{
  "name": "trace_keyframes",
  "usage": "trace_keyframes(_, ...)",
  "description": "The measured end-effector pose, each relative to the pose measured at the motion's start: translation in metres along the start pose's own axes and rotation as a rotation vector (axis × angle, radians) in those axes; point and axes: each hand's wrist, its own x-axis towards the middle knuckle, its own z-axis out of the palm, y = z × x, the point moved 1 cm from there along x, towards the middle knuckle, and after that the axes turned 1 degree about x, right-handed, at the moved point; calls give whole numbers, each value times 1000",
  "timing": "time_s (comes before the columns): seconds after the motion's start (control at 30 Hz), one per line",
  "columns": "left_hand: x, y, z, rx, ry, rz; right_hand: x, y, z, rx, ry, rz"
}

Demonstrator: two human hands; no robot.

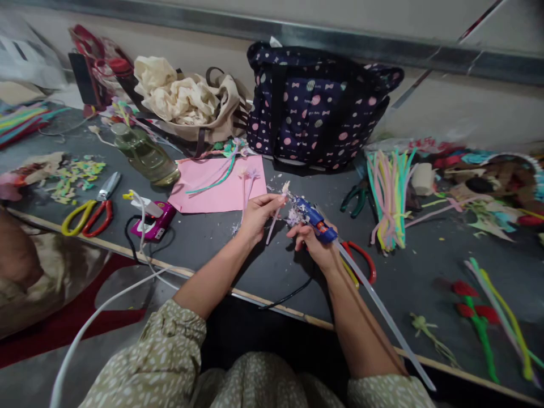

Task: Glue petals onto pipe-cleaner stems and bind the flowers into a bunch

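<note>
Between the fingertips of my left hand (260,216) is a pale pink pipe cleaner stem (273,225), with a small fluffy tip above the fingers. My right hand (314,245) is wrapped round a blue glue gun (313,215), whose nozzle end points up and left toward the stem. A long translucent glue stick (378,303) sticks out of its back. Lilac fluffy bits cling about the nozzle, so its tip is hard to make out. Just left of my left hand, two finished-looking stems with fluffy tops (250,178) lie on a pink sheet (212,175).
Red-and-yellow scissors (96,207) and a purple power strip (155,221) lie left, near a bottle (147,156). Behind stands a dark patterned bag (314,107). Rightward are green pliers (356,198), bundled pipe cleaners (390,198) and a red flower (476,317). Another person's arm (19,255) is at far left.
</note>
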Motion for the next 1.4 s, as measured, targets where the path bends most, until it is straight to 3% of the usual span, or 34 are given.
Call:
trace_keyframes(0.53,-2,1,1,16,-15,24,0,1,0,-53,64,-2)
trace_keyframes(0.9,-3,2,1,-28,-2,3,-1,-5,-1,-195,37,-29)
trace_keyframes(1.4,-3,3,2,-26,-7,12,-1,-3,-1,-175,14,18)
